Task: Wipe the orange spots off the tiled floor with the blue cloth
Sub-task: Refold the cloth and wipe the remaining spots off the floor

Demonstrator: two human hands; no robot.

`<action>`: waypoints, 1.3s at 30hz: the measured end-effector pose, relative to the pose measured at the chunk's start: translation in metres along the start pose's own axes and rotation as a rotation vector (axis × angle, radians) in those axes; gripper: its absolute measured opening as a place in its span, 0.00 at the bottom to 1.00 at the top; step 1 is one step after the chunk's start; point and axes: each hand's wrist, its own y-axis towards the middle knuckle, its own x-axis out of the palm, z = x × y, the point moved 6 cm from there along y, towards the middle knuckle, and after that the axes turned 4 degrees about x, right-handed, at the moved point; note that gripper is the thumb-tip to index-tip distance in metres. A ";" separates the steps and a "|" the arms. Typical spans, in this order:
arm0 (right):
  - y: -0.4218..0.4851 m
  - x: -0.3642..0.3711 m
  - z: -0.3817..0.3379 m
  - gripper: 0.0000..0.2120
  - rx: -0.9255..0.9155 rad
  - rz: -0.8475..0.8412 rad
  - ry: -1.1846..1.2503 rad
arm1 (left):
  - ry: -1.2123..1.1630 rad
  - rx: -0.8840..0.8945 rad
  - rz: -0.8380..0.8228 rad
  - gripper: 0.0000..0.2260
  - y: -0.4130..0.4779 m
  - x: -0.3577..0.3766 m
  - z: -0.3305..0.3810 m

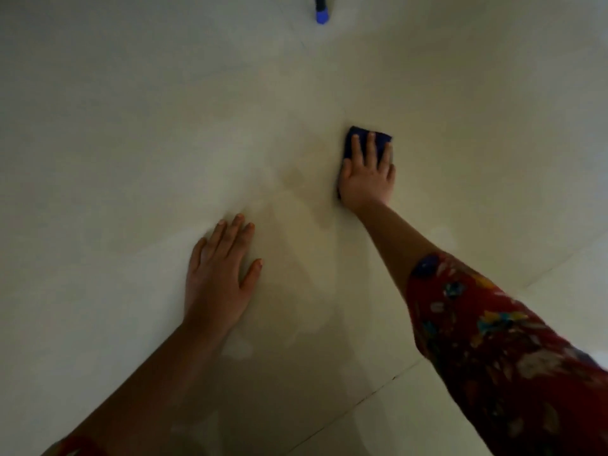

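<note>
Right hand lies flat, fingers straight and spread, pressing the blue cloth onto the tiled floor; I judge this spreads wiping pressure. Left hand rests flat, holding nothing, apparently as a brace. A faint tan smear lies just left of the cloth.

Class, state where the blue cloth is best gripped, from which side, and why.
Probably its far edge, from above. The blue cloth lies flat on the tiled floor under the right hand, which presses it with straight fingers; mainly that far edge shows past the fingertips.
</note>
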 end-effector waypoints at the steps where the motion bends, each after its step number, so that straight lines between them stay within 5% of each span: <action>1: -0.014 0.014 -0.033 0.26 -0.111 -0.014 0.006 | -0.023 -0.052 0.020 0.26 -0.008 -0.004 -0.006; 5: -0.153 0.059 -0.144 0.27 -0.701 -0.021 -0.030 | -0.099 -0.314 0.110 0.25 -0.055 -0.017 -0.047; 8: -0.196 0.071 -0.137 0.25 -1.001 -0.004 -0.095 | -0.126 -0.469 0.181 0.25 -0.100 -0.027 -0.084; 14: -0.155 0.063 -0.128 0.26 -0.587 0.077 -0.061 | -0.139 -0.587 0.253 0.24 -0.163 -0.037 -0.113; 18: -0.221 0.080 -0.185 0.25 -0.915 0.060 -0.031 | -0.182 -0.610 0.300 0.24 -0.172 -0.037 -0.108; 22: -0.286 0.089 -0.145 0.25 -1.180 -0.110 -0.095 | -0.265 -0.558 0.338 0.24 -0.166 -0.035 -0.098; 24: -0.253 0.076 -0.105 0.28 -1.024 -0.088 -0.041 | -0.327 -0.496 0.332 0.24 -0.160 -0.033 -0.084; 29: -0.119 0.026 0.017 0.32 -0.302 -0.035 -0.047 | -0.369 -0.363 0.220 0.24 -0.151 -0.022 -0.049; 32: -0.122 0.018 0.058 0.30 -0.119 0.010 -0.039 | -0.422 -0.350 0.211 0.24 -0.147 -0.022 -0.038; 35: -0.180 0.031 0.037 0.29 -0.245 0.105 -0.023 | -0.519 -0.386 0.188 0.24 -0.150 -0.022 -0.034; 39: -0.280 0.063 -0.037 0.29 -0.670 -0.029 -0.014 | -0.585 -0.247 0.034 0.22 -0.162 -0.032 -0.034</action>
